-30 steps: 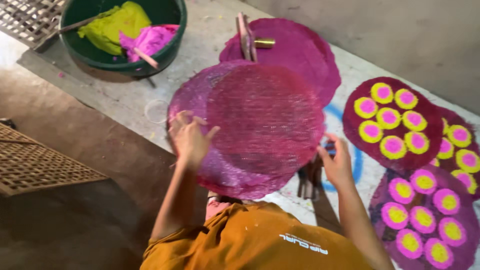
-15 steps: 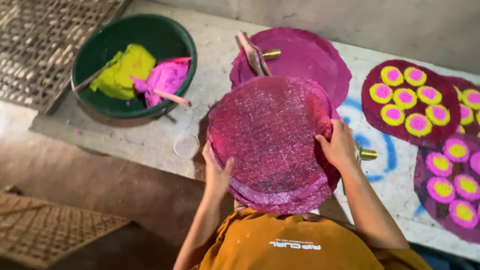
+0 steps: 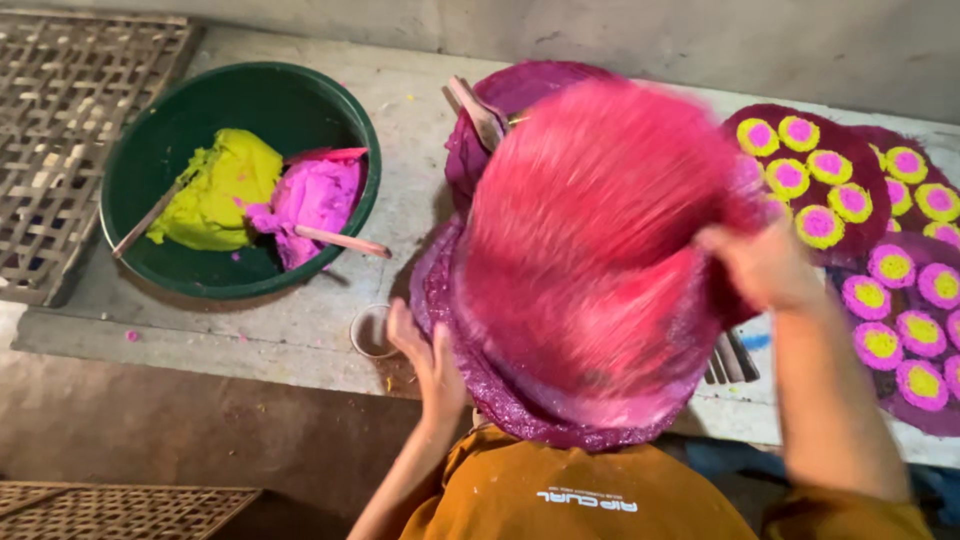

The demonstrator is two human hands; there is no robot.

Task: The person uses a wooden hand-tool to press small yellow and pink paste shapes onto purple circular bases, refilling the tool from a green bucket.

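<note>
One view only: head cam, looking steeply down and fwd over the person's own chest, close in. Counter [image 3: 300, 330] runs across the frame w/ a wall behind, green basin [image 3: 130, 180] upper left, floor at bottom. Pink disc [image 3: 590, 260] fills the centre, motion-blurred.

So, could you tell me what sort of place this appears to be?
Probably a small food or craft workshop: a green basin of yellow and pink paste, round mats dotted with yellow-and-pink discs on a concrete bench, and woven racks alongside.
</note>
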